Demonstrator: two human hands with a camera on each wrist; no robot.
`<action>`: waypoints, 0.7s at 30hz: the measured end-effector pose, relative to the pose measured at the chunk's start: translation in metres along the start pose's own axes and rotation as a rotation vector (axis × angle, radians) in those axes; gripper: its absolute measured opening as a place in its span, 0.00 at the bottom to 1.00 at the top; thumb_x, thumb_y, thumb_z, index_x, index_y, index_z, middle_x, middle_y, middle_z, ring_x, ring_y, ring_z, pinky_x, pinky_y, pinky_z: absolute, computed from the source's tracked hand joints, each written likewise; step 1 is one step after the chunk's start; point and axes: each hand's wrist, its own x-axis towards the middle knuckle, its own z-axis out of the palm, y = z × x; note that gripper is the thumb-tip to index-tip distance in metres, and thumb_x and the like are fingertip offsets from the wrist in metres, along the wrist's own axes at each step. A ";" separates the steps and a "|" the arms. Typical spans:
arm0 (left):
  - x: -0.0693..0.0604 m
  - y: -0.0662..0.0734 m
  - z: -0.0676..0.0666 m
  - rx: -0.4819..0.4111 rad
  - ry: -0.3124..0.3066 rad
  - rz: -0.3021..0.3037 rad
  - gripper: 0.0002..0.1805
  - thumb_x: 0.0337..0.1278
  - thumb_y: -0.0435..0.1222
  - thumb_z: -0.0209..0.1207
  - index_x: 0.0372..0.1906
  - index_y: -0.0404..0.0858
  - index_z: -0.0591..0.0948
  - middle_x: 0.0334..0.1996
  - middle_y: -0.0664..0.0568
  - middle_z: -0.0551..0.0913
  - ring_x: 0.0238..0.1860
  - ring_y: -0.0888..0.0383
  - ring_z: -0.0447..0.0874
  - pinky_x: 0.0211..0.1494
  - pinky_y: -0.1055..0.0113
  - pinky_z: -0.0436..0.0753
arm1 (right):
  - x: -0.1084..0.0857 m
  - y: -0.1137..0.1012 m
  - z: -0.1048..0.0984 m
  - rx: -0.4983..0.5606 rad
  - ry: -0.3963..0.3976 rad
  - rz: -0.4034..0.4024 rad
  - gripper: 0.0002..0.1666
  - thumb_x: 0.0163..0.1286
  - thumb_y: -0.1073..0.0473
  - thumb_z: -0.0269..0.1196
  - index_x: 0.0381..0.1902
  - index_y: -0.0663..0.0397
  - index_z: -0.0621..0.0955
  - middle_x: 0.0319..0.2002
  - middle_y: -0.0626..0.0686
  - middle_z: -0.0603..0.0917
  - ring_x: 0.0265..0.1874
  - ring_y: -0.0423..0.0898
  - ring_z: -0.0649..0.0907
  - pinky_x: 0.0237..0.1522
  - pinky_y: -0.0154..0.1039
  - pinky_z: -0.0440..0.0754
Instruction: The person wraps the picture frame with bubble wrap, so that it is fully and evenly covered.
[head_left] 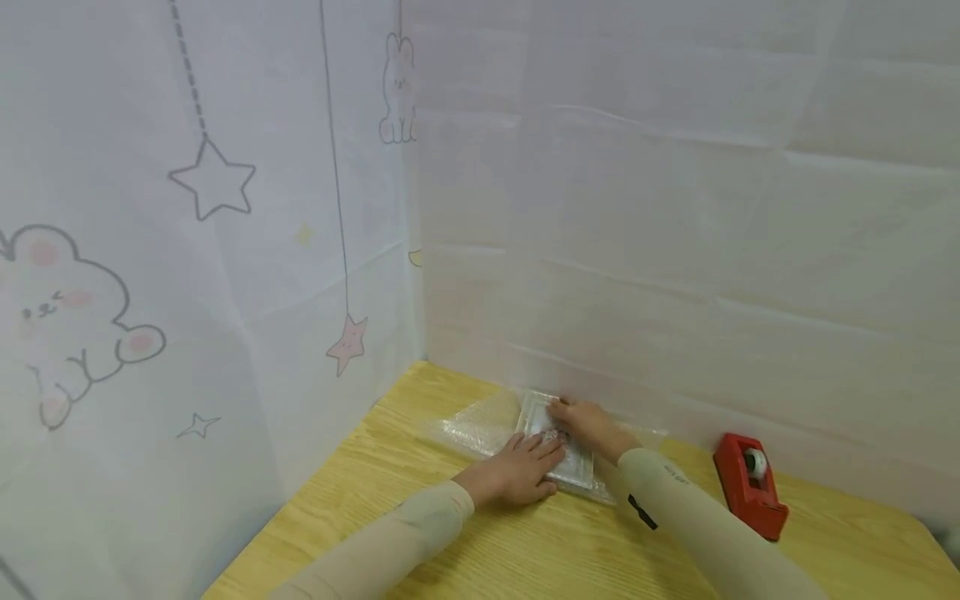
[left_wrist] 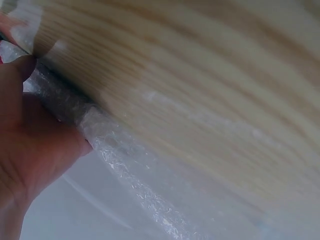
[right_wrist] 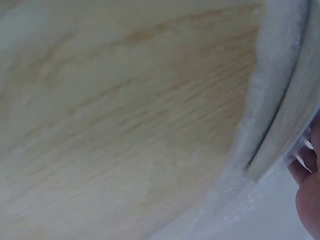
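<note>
Pale printed sheeting behind a wood-grain surface. Head: framed panel beneath both hands on bubble wrap; left hand spread flat, right hand grip unclear. I'd keep pressure even, wrap taut. Left wrist: crinkled wrap beside left hand. Right wrist: panel's side edge, unseen from head.

Flat panel: lies partly hidden beneath left hand and right hand; its central pattern is too small to identify. Right hand, right wrist view: cut off by the right edge. Sleeve lettering (dark, tiny): illegible. Bear print: cut by head view's left edge.
</note>
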 end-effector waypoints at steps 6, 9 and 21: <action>0.005 -0.012 -0.007 0.066 0.025 0.021 0.40 0.75 0.66 0.35 0.82 0.50 0.58 0.80 0.56 0.55 0.77 0.49 0.54 0.73 0.47 0.59 | -0.004 0.001 -0.007 -0.264 0.049 -0.248 0.27 0.79 0.63 0.58 0.73 0.58 0.73 0.70 0.71 0.68 0.62 0.71 0.74 0.58 0.67 0.73; 0.007 -0.019 -0.010 0.029 0.037 0.009 0.37 0.78 0.64 0.31 0.81 0.52 0.60 0.79 0.60 0.57 0.76 0.50 0.57 0.73 0.48 0.59 | -0.002 -0.001 -0.012 -0.209 0.011 -0.254 0.27 0.80 0.63 0.57 0.73 0.60 0.71 0.72 0.72 0.65 0.65 0.72 0.71 0.58 0.67 0.72; 0.008 -0.022 -0.006 -0.267 0.077 0.074 0.27 0.82 0.47 0.43 0.75 0.39 0.70 0.76 0.49 0.64 0.75 0.49 0.60 0.75 0.55 0.59 | -0.009 0.020 0.002 -0.150 -0.150 -0.241 0.34 0.83 0.48 0.48 0.78 0.60 0.63 0.78 0.65 0.53 0.76 0.68 0.51 0.68 0.70 0.56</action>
